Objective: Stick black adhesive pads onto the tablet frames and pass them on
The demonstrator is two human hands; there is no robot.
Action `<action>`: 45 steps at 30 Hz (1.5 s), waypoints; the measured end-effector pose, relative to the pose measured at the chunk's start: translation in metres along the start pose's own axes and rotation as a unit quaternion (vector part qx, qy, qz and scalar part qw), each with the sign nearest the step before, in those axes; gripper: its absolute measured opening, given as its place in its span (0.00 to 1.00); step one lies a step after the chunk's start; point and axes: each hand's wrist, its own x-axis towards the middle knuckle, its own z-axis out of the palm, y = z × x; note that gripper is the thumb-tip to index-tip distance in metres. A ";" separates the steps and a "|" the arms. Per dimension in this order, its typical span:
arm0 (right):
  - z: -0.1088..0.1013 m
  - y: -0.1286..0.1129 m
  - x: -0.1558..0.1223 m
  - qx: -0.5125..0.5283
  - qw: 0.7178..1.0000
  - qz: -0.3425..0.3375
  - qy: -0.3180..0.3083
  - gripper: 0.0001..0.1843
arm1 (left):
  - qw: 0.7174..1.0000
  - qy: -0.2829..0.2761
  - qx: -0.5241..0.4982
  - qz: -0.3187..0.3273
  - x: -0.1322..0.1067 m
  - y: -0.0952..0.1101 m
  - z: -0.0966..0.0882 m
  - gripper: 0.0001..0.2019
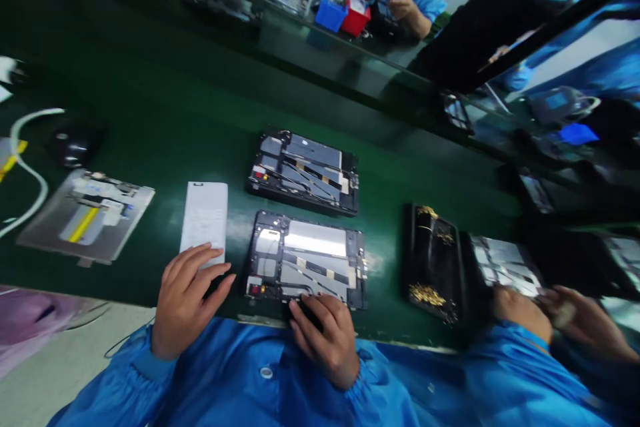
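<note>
My left hand is open, fingers apart, its fingertips over the lower end of a white rectangular card or sheet. My right hand has its fingers curled at the near edge of an opened tablet. Something dark shows under those fingers, but I cannot make it out. The tablet lies flat, with silver battery panels, flex cables and a small red-marked part at its left. Just behind it lies a similar opened tablet, apparently on top of a stack.
A black tray holds many small gold-coloured parts. To its right a co-worker's hands are beside another device. At left are a grey panel with yellow tape, a black mouse and a white cable. Blue and red bins stand across the bench.
</note>
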 end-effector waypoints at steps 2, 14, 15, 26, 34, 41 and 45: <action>-0.005 0.003 0.020 0.032 0.999 -0.031 -0.026 0.13 | 0.999 -0.024 0.045 -0.017 0.006 -0.018 -0.004 0.12; 0.108 -0.015 0.265 -0.012 0.951 -0.085 -0.298 0.11 | 0.979 -0.118 0.153 -0.062 0.008 -0.051 0.005 0.32; 0.118 -0.017 0.273 -0.019 0.950 -0.080 -0.302 0.11 | 0.979 -0.120 0.154 -0.062 0.008 -0.051 0.004 0.32; 0.144 -0.024 0.294 -0.027 0.940 -0.055 -0.336 0.11 | 0.983 -0.105 0.140 -0.062 0.009 -0.051 0.002 0.32; 0.037 -0.008 0.252 0.136 0.974 0.035 -0.176 0.09 | 0.984 -0.102 0.131 -0.067 0.012 -0.055 0.002 0.31; -0.048 0.071 0.024 0.185 0.912 0.364 0.031 0.10 | 0.997 -0.029 0.075 0.000 0.006 -0.027 -0.008 0.39; -0.031 0.076 -0.040 0.147 0.888 0.434 0.037 0.14 | 0.981 -0.143 0.032 0.129 0.000 0.017 0.009 0.43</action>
